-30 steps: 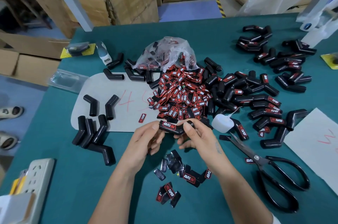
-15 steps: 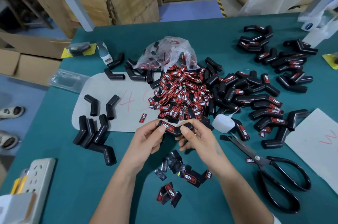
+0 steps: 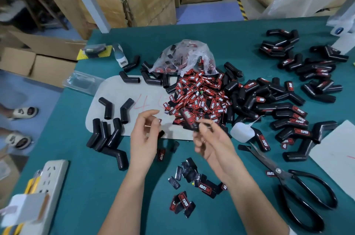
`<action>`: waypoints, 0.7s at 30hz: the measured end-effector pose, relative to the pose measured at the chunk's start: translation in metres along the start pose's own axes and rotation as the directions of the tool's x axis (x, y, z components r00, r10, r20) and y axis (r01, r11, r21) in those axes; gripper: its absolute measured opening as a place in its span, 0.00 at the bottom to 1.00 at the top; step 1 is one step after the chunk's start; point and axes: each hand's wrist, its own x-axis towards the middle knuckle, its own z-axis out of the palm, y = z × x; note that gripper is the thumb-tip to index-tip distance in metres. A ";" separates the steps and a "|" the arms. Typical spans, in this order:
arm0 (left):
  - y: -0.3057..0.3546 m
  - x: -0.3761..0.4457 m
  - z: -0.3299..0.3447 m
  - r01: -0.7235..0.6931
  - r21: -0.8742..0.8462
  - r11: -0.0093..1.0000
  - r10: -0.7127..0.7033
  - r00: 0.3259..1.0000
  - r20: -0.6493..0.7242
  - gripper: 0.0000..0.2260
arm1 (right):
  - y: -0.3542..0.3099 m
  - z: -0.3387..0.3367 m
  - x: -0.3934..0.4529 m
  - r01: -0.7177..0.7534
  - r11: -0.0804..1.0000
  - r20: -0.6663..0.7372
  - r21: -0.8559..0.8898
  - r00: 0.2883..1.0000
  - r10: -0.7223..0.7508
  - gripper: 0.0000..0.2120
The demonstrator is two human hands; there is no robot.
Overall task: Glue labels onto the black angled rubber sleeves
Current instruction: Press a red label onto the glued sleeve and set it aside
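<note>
My right hand [image 3: 213,144] holds a black angled rubber sleeve [image 3: 189,119] with a red label on it, raised over the near edge of the label pile [image 3: 197,96]. My left hand [image 3: 146,136] hovers to its left with relaxed fingers and holds nothing. Plain unlabelled sleeves [image 3: 107,133] lie at the left on and beside a white sheet [image 3: 119,104]. Labelled sleeves [image 3: 288,119] are heaped at the right. A small white glue bottle [image 3: 242,132] lies just right of my right hand. The held sleeve is motion-blurred.
Black scissors [image 3: 299,186] lie at the right front. Loose labels and backings [image 3: 192,177] are scattered between my forearms. A clear plastic bag [image 3: 184,56] sits behind the pile. A white power strip [image 3: 48,186] lies at the left front. Cardboard boxes stand beyond the table.
Both hands held the sleeve before. My left hand has let go and drawn left; my right hand keeps the sleeve and has turned it more upright.
</note>
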 end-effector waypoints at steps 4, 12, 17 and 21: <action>-0.019 0.022 -0.032 -0.114 0.531 0.840 0.236 0.957 -0.168 0.13 | -0.011 -0.004 0.004 0.144 0.949 0.053 0.279 0.985 -0.165 0.25; -0.051 0.030 -0.046 -0.048 0.931 0.361 0.303 0.951 -0.069 0.06 | 0.007 0.007 -0.028 0.214 0.707 0.058 -0.674 0.970 -0.238 0.10; -0.036 0.032 -0.039 -0.170 0.826 0.537 0.349 0.936 -0.034 0.10 | -0.004 -0.020 -0.062 0.421 0.332 -0.041 -0.844 0.567 -0.823 0.12; -0.008 0.009 -0.003 -0.296 0.489 0.821 0.295 0.952 0.081 0.09 | -0.038 -0.060 -0.052 -0.136 0.341 -0.326 -0.930 0.734 -0.596 0.29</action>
